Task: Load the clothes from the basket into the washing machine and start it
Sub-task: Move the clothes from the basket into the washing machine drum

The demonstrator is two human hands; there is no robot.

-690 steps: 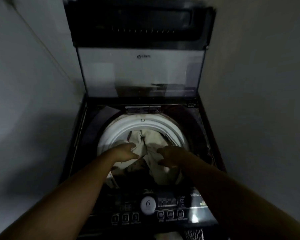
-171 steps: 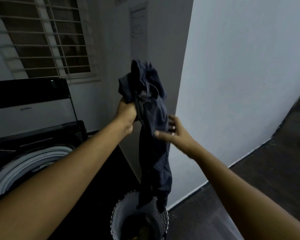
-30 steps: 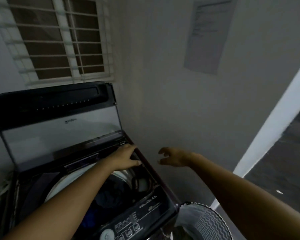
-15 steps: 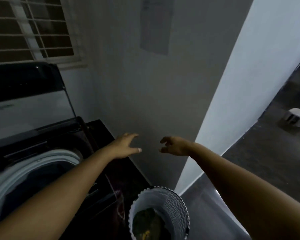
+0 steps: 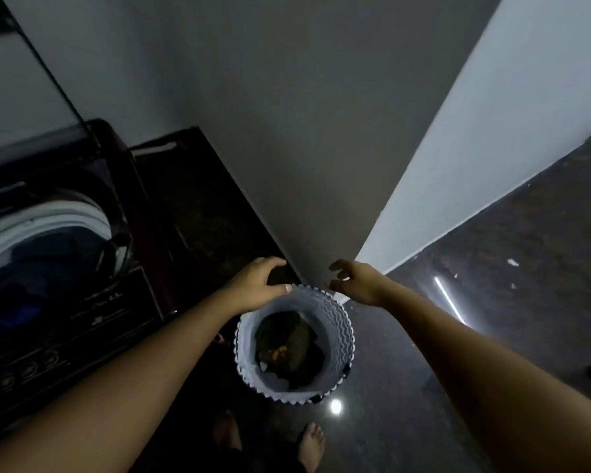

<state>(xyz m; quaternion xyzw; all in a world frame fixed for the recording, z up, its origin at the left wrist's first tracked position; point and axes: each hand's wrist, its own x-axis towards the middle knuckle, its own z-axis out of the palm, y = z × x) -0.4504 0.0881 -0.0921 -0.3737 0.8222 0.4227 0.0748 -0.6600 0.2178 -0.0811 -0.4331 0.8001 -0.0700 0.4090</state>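
Left hand (image 5: 256, 285) and right hand (image 5: 359, 281) empty, fingers loosely spread, hovering above far rim of basket (image 5: 338, 322). Basket: pale, round, wavy ribbed wall; dark crumpled clothes (image 5: 287, 343) low inside. Washing machine (image 5: 82, 302) at left, lid raised. Risk: snagging rim, tipping basket; dim light hiding items.

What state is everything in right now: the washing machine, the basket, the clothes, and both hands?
washing machine: lid raised, partly loaded.
basket: upright on the floor, not yet emptied.
clothes: dark heap at the basket's bottom.
left hand: empty, loosely curled, over the basket.
right hand: empty, loosely curled, over the basket.
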